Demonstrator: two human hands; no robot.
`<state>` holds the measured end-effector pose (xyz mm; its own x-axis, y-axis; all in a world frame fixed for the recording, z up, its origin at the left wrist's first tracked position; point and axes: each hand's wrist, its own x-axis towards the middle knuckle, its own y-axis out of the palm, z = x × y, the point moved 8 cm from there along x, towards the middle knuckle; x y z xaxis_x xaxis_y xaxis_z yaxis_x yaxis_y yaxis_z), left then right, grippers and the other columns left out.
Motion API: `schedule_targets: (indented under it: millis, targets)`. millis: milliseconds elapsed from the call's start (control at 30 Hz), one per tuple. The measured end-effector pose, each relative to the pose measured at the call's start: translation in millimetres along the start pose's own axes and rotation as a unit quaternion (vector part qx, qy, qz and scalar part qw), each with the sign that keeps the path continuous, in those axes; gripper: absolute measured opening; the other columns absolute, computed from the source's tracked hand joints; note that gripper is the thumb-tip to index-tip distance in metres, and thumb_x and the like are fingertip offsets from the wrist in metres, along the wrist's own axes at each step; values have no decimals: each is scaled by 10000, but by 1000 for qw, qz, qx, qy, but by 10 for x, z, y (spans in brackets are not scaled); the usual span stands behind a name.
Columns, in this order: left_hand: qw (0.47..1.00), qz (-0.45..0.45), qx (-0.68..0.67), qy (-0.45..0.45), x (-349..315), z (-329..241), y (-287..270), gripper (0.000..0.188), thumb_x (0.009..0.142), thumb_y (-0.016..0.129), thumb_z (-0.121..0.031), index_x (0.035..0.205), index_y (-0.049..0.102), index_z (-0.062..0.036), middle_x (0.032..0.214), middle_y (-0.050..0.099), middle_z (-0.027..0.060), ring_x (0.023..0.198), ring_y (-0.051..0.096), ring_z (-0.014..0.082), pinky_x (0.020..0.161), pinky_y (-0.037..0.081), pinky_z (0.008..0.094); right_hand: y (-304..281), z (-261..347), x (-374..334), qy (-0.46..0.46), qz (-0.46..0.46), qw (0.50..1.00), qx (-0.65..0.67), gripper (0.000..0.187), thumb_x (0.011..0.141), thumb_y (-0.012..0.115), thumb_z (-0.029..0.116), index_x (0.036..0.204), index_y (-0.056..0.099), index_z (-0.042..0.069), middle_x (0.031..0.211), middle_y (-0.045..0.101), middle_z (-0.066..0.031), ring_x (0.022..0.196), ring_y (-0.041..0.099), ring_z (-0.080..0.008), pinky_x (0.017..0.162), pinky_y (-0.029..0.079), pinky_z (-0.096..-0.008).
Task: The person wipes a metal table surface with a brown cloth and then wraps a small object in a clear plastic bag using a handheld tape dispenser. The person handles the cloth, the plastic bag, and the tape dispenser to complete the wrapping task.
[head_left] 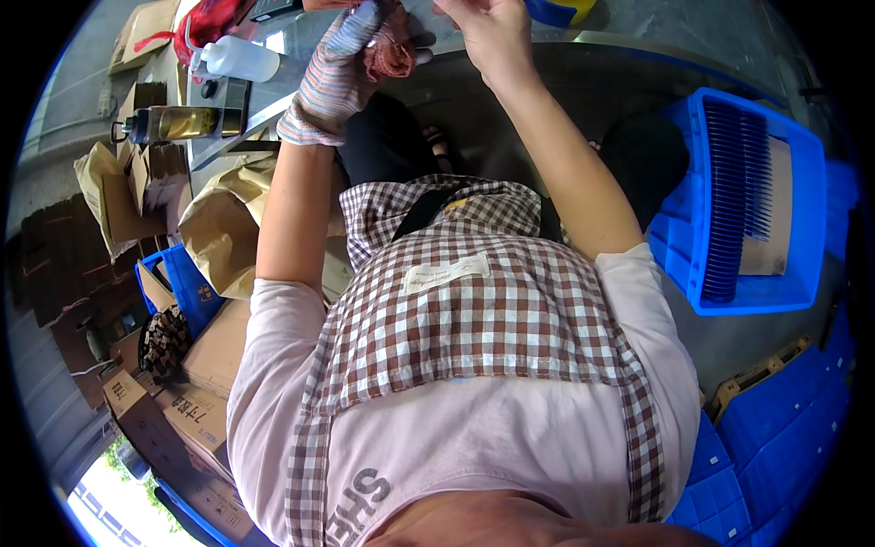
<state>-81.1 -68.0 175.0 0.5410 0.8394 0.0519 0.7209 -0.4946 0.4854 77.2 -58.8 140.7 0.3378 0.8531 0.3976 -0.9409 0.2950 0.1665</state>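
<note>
My left hand (342, 68), in a striped knit glove, is at the top edge, closed around a crumpled reddish-brown cloth (390, 56). To its right is my bare right hand (497, 36), cut off by the top edge. Its fingers look bent together, and whatever they may hold is out of sight. Both hands are over the near part of a grey worktable (629, 20). A white squeeze bottle (241, 59) stands left of the gloved hand.
A drink bottle (178, 123) lies left, near brown paper bags (228, 214) and cardboard boxes (196, 419). At the right, a blue crate (807, 210) holds rows of dark, thin parts (725, 201). More blue crates (784, 447) sit lower right. A yellow-and-blue object (561, 11) is on the table.
</note>
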Motion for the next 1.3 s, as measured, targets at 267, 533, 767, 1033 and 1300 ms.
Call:
schedule_targets:
  millis: [267, 533, 767, 1033, 1300]
  targets:
    - [999, 0, 3, 45, 113, 73, -105, 535, 980, 608, -503, 1328, 542, -103, 1087, 668, 49, 865, 650, 180, 673, 526, 327, 236, 2, 20, 24, 32, 994, 100, 68, 977, 671, 77, 997, 686, 14, 859, 687, -9, 764, 611, -64, 687, 492, -234]
    - [999, 0, -34, -3, 86, 184, -258, 609, 974, 550, -609, 1348, 545, -128, 1138, 667, 36, 899, 654, 185, 677, 556, 343, 416, -100, -90, 113, 50, 966, 227, 71, 999, 654, 114, 1061, 630, 88, 916, 621, 44, 820, 559, -38, 686, 450, -206]
    - [994, -66, 45, 74, 107, 161, -388, 402, 1067, 516, -356, 1388, 527, -113, 1266, 637, 54, 1096, 636, 201, 926, 541, 361, 381, -151, -83, 129, -6, 945, 302, 93, 986, 660, 82, 1044, 592, 59, 981, 664, -15, 891, 618, -88, 811, 501, -240]
    - [927, -245, 277, 56, -236, 14, -19, 331, 1043, 595, -305, 1253, 562, -52, 1143, 617, 15, 1008, 554, 91, 860, 471, 246, 277, 477, -192, -74, -10, 997, 30, 96, 951, 674, 13, 976, 585, -13, 840, 673, -88, 770, 681, -135, 668, 539, -272]
    - [945, -184, 173, 206, -188, 28, 98, 306, 1031, 626, -293, 1240, 579, -74, 1081, 648, -2, 931, 588, 69, 807, 493, 243, 253, 326, -130, 1, 42, 998, 51, 128, 959, 661, 80, 1014, 690, -33, 795, 701, -54, 738, 673, -110, 622, 545, -278]
